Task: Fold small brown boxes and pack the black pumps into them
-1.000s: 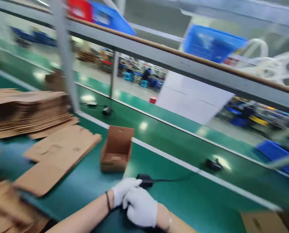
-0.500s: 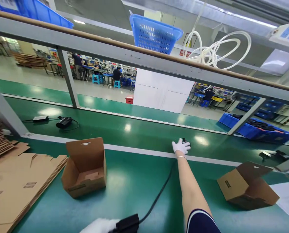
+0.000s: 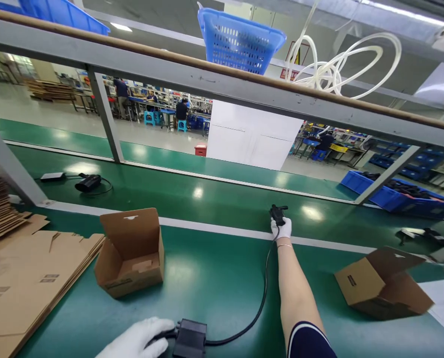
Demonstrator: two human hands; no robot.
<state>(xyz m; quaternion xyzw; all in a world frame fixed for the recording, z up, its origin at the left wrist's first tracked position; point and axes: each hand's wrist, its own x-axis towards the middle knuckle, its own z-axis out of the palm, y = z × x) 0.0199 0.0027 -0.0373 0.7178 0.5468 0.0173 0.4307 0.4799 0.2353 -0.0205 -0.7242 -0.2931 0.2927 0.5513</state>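
My right hand (image 3: 281, 228), in a white glove, reaches far out to the conveyor belt's near edge and is closed on the black plug end (image 3: 277, 214) of a cable (image 3: 261, 293). That cable runs back to a black adapter block (image 3: 189, 339) at the bottom of view. My gloved left hand (image 3: 140, 339) rests against the block's left side, fingers curled on its short lead. An open brown cardboard box (image 3: 130, 253) stands just left of the cable.
Flat cardboard blanks (image 3: 20, 278) are stacked at the left. A second open box (image 3: 384, 284) lies tipped at the right. Another black adapter with its cable (image 3: 88, 183) rides the green belt (image 3: 207, 199). A blue basket (image 3: 240, 37) and white tubing (image 3: 337, 64) sit overhead.
My right hand has closed on the plug end and lifted it off the belt. The adapter block and my left hand have come further into view at the bottom.
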